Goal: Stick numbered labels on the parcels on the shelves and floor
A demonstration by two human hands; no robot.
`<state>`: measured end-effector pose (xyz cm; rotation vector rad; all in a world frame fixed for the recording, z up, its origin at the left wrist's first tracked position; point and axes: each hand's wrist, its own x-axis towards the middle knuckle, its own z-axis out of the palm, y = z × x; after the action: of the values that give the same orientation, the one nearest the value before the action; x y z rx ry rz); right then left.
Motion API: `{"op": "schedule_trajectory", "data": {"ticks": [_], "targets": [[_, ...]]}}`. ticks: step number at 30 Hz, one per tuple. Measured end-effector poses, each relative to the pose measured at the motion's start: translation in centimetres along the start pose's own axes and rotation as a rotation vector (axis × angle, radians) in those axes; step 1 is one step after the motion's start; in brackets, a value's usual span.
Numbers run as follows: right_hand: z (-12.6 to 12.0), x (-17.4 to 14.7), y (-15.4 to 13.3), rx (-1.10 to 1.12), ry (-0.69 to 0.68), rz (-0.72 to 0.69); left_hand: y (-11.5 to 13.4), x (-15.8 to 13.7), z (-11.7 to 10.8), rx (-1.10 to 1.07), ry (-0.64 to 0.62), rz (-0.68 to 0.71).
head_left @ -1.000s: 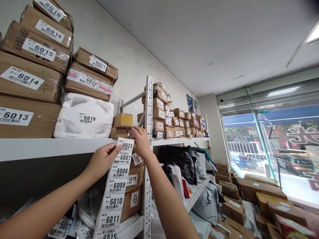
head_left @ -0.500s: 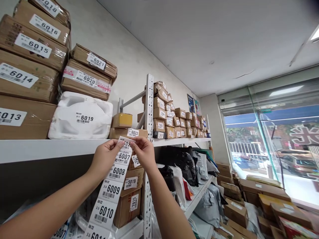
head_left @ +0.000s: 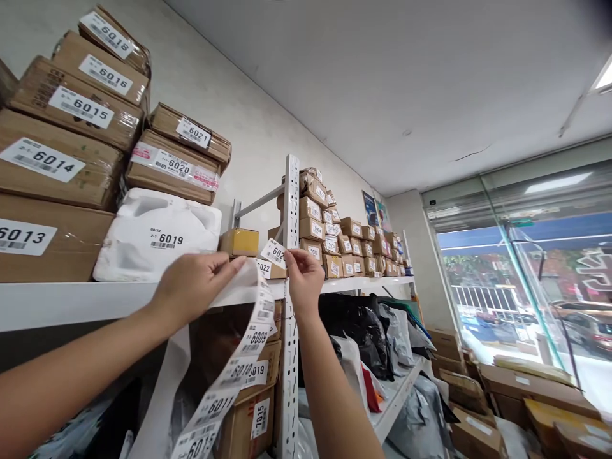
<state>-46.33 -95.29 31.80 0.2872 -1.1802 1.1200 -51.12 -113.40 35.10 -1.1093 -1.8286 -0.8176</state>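
My left hand (head_left: 194, 284) pinches the top end of a long strip of numbered labels (head_left: 234, 368), which curls and hangs down past the shelf, showing numbers such as 6009 and 6011. Between the fingertips of my right hand (head_left: 306, 275) is a single white label (head_left: 274, 253) reading 602 and a digit hidden by a finger. It is apart from the strip. Behind it on the shelf lies a cardboard box labelled 6022 (head_left: 276, 270), partly covered, with a small yellow-sided box (head_left: 240, 243) beside it.
The white shelf (head_left: 119, 301) bears labelled cartons and a white foam box (head_left: 160, 239) at left. A perforated metal post (head_left: 291, 210) stands by my right hand. Small boxes (head_left: 351, 227) line the farther shelf, with bagged parcels (head_left: 363, 331) below. Cartons (head_left: 535, 389) cover the lower right.
The single label has come away from the strip, held in my right hand, which moved right and slightly up. My left hand has drawn back left, and the strip now curls and swings.
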Motion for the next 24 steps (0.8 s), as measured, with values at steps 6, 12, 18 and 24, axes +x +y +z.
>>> {"op": "schedule_trajectory", "data": {"ticks": [6,12,18,24], "targets": [[0.7,1.7,-0.3,-0.185,-0.124,-0.191,0.3,4.1,-1.1,0.583,-0.103,0.111],[0.6,1.7,-0.7,-0.221,-0.126,-0.229,-0.9,5.3,-1.8,0.525,-0.24,0.257],[0.1,1.6,-0.5,-0.202,-0.118,-0.183,-2.7,3.8,-2.1,0.256,0.075,0.396],[2.8,2.1,0.5,-0.058,-0.182,-0.056,-1.9,4.9,-0.1,0.46,-0.129,0.145]]}}
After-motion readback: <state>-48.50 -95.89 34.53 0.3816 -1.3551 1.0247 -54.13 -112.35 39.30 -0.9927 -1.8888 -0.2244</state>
